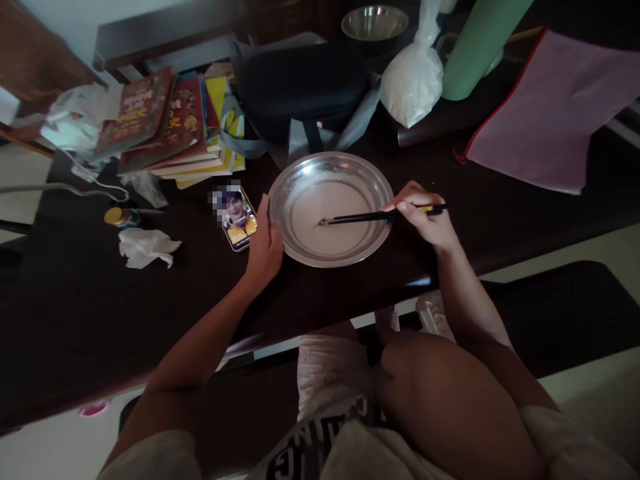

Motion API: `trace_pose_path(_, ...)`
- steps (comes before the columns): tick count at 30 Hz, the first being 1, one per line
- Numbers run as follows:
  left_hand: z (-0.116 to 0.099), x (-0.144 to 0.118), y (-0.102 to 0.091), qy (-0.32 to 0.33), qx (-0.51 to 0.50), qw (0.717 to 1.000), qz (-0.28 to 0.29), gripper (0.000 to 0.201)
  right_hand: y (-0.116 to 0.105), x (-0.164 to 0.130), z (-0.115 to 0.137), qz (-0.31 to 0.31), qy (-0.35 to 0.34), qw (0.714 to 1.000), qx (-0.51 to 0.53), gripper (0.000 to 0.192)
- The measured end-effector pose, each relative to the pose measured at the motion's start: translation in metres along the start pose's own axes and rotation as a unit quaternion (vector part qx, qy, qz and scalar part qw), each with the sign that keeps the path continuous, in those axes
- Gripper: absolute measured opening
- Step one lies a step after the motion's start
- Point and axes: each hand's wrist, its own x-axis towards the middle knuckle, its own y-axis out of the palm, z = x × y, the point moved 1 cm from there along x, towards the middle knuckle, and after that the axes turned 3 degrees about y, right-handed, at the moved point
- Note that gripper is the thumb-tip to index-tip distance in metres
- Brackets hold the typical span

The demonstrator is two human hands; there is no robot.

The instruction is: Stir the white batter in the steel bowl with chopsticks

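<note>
A wide metal bowl (379,235) stands on the dark table, with a pale, milky liquid (320,207) in its bottom. My left hand (267,243) grips the bowl's left rim, thumb up at the edge; its other fingers are mostly hidden. Black chopsticks (363,217) are held in my right hand (423,210) over the bowl's right rim. Their tips reach into the liquid near the bowl's middle, where some of it clings to them. Beside my left hand lies a phone (239,220) with a lit screen.
Behind the bowl sit a black case (300,87) and a tied bag of white powder (413,83). A green cylinder (480,47) and a pink mesh bag (545,127) are at right. Books (165,127), a small jar (121,217) and crumpled tissue (147,248) lie left.
</note>
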Motion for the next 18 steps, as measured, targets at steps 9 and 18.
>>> trace_pose_path(9, 0.0029, -0.0007, 0.0005, -0.003, -0.018, 1.000, -0.008, 0.060, -0.0001, 0.0002, -0.0012, 0.027, -0.002, 0.999, 0.031, 0.025)
trace_pose_path(18, 0.0037, -0.0006, 0.0007, 0.008, -0.014, 1.000, -0.005, 0.062, -0.0009, -0.0007, -0.0001, 0.004, -0.002, 0.999, 0.033, 0.028)
